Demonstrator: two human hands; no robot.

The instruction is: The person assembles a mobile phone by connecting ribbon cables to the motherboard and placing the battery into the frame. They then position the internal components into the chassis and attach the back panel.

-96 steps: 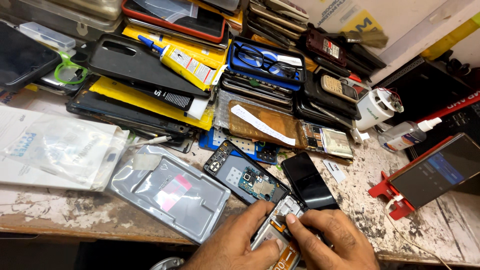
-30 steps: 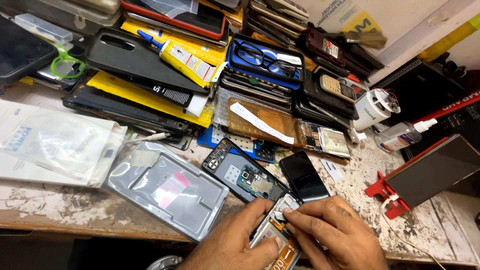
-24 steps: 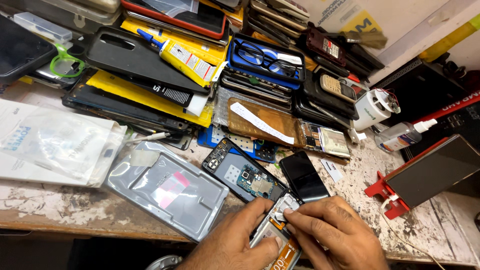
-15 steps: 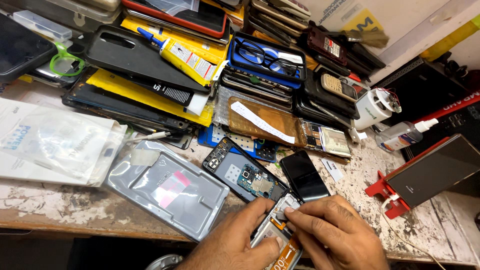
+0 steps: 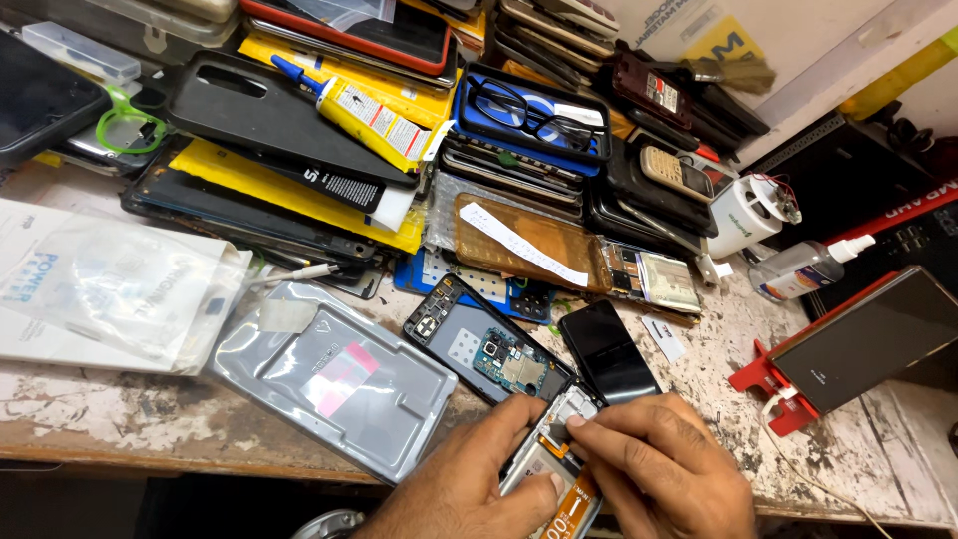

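Head view: I see both hands at bench [image 5: 120,419] front edge. Left hand [image 5: 469,489] grips opened phone [image 5: 552,469] from left, thumb on its lower part. Right hand [image 5: 664,479] fingertips pressed together, pinching something small at phone's top, probably connector; too small to tell. Black phone [image 5: 609,349] just behind, open blue board [image 5: 489,344] beside it.
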